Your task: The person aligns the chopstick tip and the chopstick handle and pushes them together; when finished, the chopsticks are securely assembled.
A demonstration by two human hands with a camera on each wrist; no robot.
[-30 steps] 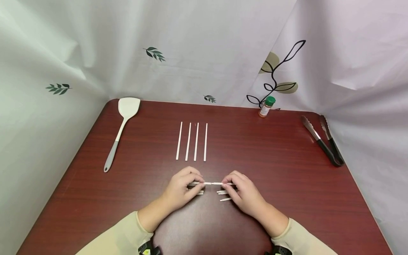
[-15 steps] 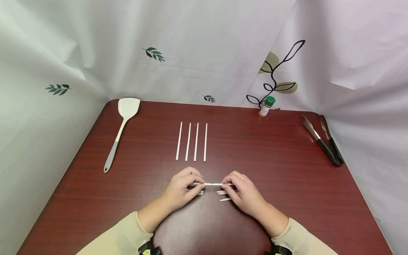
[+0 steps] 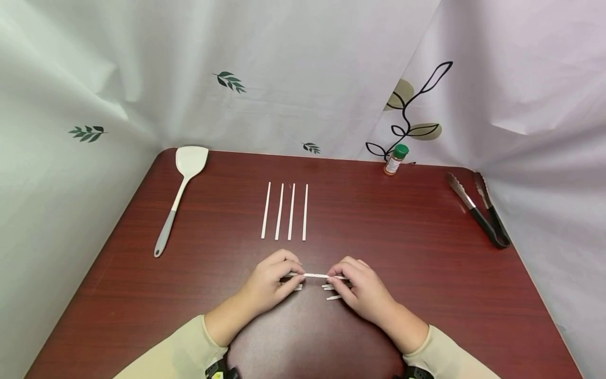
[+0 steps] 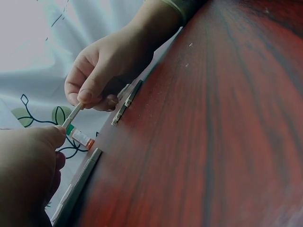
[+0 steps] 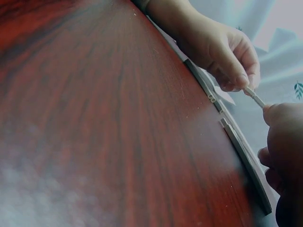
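Observation:
My left hand (image 3: 272, 276) and right hand (image 3: 362, 287) face each other near the front middle of the table. Between thumb and fingers, each pinches one of two thin white stick pieces (image 3: 314, 275), held end to end in a line above the tabletop. A faint seam shows where their tips meet; whether they are locked together I cannot tell. In the left wrist view the meeting sticks (image 4: 71, 116) slant between both hands' fingertips. Loose white sticks (image 3: 299, 287) lie partly under my left hand. Several more short sticks (image 3: 327, 287) poke out beside my right hand.
Several long white sticks (image 3: 291, 211) lie side by side beyond the hands. A white spatula (image 3: 171, 210) is at the left, a green-capped spice bottle (image 3: 396, 159) stands at the back, and black-handled tongs (image 3: 487, 221) lie at the right edge. Curtains surround the table (image 3: 402, 226).
The small gap between the two stick tips has closed. My right hand has shifted slightly left, and its stick now tilts a little downward to the right.

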